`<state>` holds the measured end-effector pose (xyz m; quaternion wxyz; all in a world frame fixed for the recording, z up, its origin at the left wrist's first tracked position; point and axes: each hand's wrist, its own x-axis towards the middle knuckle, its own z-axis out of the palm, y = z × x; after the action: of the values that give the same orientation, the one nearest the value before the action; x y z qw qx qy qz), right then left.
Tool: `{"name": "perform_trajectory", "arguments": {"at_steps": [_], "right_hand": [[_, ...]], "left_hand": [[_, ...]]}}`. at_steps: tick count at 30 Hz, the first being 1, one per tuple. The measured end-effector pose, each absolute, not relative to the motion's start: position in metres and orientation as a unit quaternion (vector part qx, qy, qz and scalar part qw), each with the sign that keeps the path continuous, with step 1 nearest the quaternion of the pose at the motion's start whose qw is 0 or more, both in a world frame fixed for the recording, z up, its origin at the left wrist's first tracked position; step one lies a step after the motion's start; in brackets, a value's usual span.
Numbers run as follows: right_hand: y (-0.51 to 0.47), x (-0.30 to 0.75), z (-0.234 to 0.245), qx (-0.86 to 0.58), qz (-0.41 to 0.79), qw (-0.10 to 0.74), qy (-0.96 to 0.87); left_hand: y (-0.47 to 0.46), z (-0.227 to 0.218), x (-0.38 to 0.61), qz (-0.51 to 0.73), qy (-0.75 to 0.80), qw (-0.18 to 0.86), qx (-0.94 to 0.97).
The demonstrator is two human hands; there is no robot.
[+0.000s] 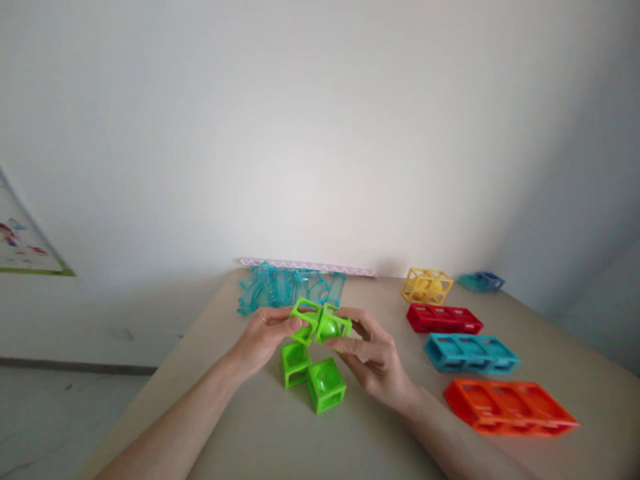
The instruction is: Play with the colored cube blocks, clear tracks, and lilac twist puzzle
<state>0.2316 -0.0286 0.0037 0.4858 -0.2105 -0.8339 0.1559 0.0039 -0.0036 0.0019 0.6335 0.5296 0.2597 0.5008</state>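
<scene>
My left hand (pixel 270 333) is closed on a bright green open-sided cube block (pixel 303 311), thumb on its near side. My right hand (pixel 370 353) grips a second green cube block (pixel 333 325) with a rounded inside. The two held blocks meet at a tilt above the table; whether they are joined I cannot tell. Just below them two more green cube blocks, one on the left (pixel 295 364) and one on the right (pixel 327 385), rest on the table, touching near a corner.
Along the right of the table (pixel 250 433) lie orange (pixel 510 405), blue (pixel 471 352) and red (pixel 444 319) three-cell blocks, with a yellow cube frame (pixel 427 287) behind. Clear teal track pieces (pixel 285 287) are heaped by the wall, before a patterned strip (pixel 310 266). Dark blue block (pixel 490 281) stands far right.
</scene>
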Motion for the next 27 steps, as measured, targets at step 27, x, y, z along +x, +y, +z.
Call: {"name": "perform_trajectory", "arguments": {"at_steps": [27], "right_hand": [[-0.031, 0.226, -0.005, -0.366, 0.201, 0.463, -0.781]], "left_hand": [[-0.011, 0.013, 0.000, 0.488, 0.241, 0.504, 0.671]]}}
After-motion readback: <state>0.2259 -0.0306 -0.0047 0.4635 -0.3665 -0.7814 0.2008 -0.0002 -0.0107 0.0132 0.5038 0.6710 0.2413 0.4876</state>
